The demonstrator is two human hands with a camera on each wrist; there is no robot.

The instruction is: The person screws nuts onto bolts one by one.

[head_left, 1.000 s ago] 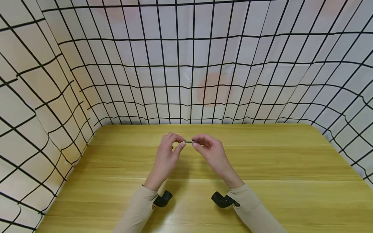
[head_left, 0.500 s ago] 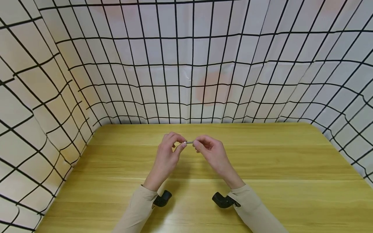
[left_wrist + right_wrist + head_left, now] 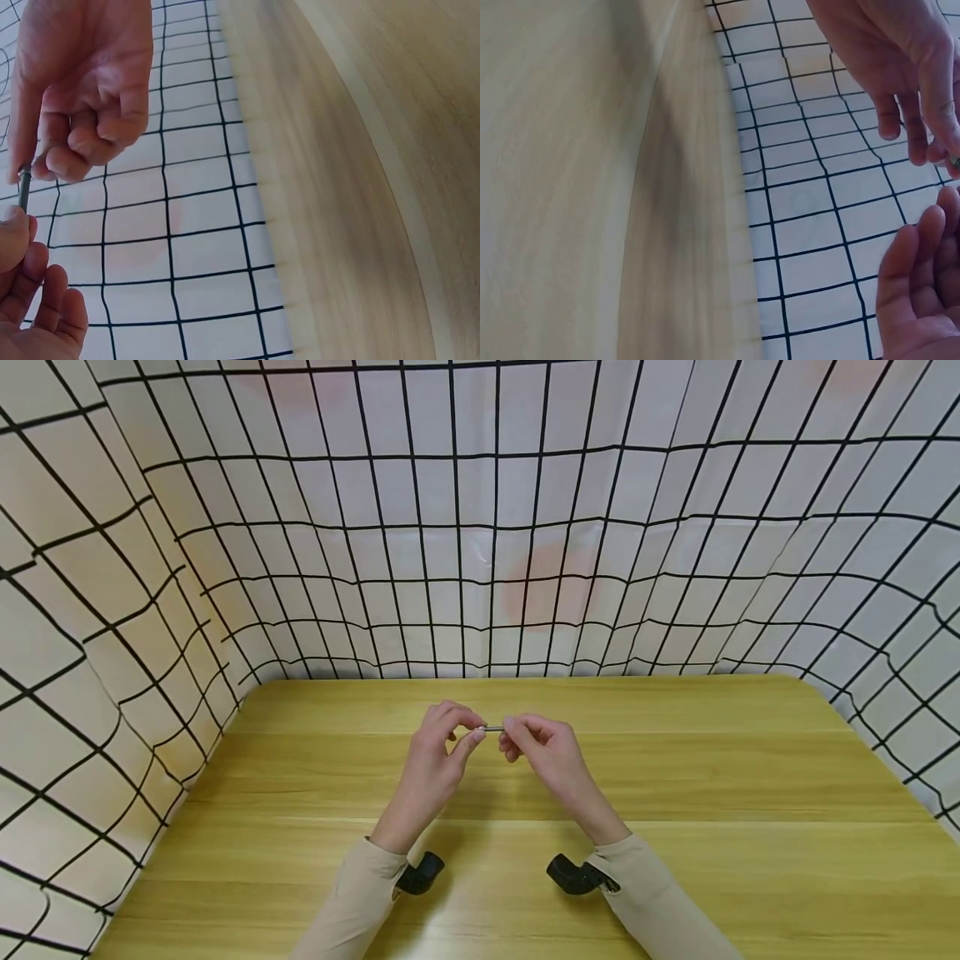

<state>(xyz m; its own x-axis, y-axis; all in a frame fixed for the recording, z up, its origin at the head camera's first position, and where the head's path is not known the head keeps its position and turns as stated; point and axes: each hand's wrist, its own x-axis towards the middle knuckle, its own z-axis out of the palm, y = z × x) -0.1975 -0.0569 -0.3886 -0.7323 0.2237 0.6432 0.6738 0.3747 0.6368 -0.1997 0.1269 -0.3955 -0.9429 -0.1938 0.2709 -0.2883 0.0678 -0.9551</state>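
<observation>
A thin grey metal bolt (image 3: 493, 728) spans the gap between the two hands, lying almost level above the table. My left hand (image 3: 435, 752) pinches its left end between thumb and forefinger. At the other end, the thumb and forefinger of my right hand (image 3: 553, 758) pinch the tip. The left wrist view shows the bolt (image 3: 25, 191) with a wider end at the right hand's fingertips (image 3: 19, 154). Only a small metallic bit shows at the left fingertips (image 3: 945, 142) in the right wrist view. The remaining right fingers curl loosely below.
A wood-grain table (image 3: 712, 777) lies beneath both hands. White sheeting with a black grid (image 3: 420, 552) stands at the back and both sides. Black wrist-camera mounts (image 3: 422, 872) stick out from the beige sleeves (image 3: 352, 893).
The right thumb has rolled forward over the bolt's end and the other right fingers have come into view below it. Both hands have shifted slightly right with the bolt.
</observation>
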